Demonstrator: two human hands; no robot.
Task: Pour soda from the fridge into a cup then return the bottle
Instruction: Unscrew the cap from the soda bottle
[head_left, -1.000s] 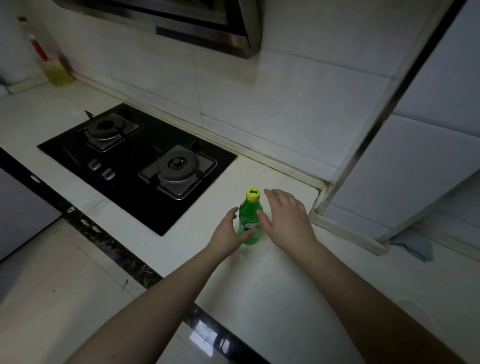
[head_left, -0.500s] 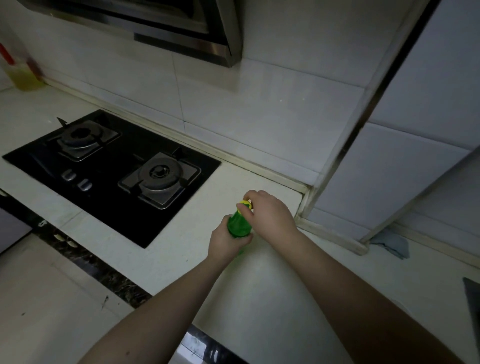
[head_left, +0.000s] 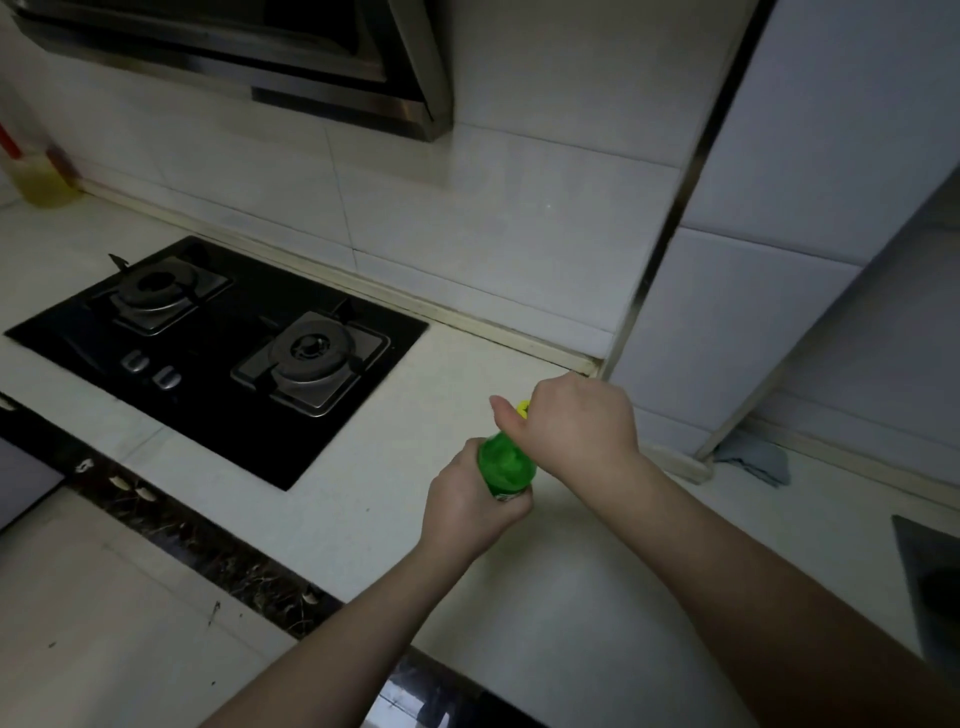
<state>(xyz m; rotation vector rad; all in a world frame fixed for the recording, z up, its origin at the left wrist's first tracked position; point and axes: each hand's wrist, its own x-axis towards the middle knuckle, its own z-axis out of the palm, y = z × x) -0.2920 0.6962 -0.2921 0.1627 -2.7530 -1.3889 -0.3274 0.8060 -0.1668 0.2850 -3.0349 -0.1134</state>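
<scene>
A small green soda bottle (head_left: 506, 465) stands on the white counter (head_left: 545, 597), to the right of the stove. My left hand (head_left: 467, 506) grips its body from the left. My right hand (head_left: 576, 426) is curled over the top and holds the yellow cap (head_left: 522, 408), of which only a sliver shows beside the thumb. The lower part of the bottle is hidden behind my left hand. No cup is in view.
A black two-burner gas stove (head_left: 218, 353) is set into the counter on the left, under a range hood (head_left: 234, 57). A bottle of yellow oil (head_left: 36, 176) stands at the far left. A grey cloth (head_left: 753, 460) lies by the wall corner, and a dark sink edge (head_left: 930, 582) shows at right.
My left hand closed round the bottle and my right hand came down from beside the bottle onto the cap and curled over it. The view shifted slightly.
</scene>
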